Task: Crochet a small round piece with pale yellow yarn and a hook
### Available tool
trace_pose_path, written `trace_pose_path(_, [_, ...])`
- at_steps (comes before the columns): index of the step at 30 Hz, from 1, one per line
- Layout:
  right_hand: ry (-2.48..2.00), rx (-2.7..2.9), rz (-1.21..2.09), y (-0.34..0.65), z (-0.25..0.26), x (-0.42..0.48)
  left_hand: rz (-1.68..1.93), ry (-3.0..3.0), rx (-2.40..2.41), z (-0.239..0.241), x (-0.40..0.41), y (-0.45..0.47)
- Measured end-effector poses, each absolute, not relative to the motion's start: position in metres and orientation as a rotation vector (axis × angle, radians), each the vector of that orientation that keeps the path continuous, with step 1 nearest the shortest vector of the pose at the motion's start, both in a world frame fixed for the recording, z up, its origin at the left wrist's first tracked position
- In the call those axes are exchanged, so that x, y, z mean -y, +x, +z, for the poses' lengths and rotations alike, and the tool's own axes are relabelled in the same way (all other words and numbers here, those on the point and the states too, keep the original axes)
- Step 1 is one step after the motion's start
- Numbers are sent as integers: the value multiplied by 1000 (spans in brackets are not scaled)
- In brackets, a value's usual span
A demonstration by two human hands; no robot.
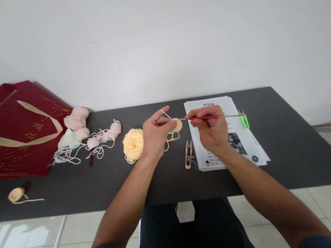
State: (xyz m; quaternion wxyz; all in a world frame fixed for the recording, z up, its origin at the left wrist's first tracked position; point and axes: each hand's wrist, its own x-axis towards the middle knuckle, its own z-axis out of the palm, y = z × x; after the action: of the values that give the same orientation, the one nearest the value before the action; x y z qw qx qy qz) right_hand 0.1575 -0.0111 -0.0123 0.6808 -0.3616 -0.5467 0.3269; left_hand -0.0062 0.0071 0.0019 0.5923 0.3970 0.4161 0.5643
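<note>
My left hand (156, 133) pinches a small round cream crochet piece (178, 124), with a strand of yarn looped over its raised forefinger. My right hand (209, 127) grips a red-handled crochet hook (211, 117), its tip pointing left at the crochet piece. A ball of pale yellow yarn (133, 144) lies just left of my left hand, its strand running toward the work. Both hands hover over the dark table (299, 148).
A stack of printed sheets (213, 105) lies under my right hand, with a green clip (244, 120) beside it. Small thread snips (188, 154) lie between my wrists. Pink and white yarn (84, 133), red gift bags (10, 128) and a small cream piece (17, 194) sit left.
</note>
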Motion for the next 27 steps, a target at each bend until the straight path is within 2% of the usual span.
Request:
trace_pose_path(6, [-835, 1422, 490, 151, -16, 24, 1506, 1138, -1105, -1, -2, 0])
trace_pose_path(10, [-836, 1226, 657, 149, -7, 28, 1561, 1273, -1077, 0, 1, 1])
trace_pose_path(15, [-830, 1102, 848, 154, 3, 25, 1453, 1249, -972, 0, -4, -5])
trace_pose_path(27, [-675, 1185, 851, 156, 4, 24, 1197, 1023, -677, -1, -12, -14])
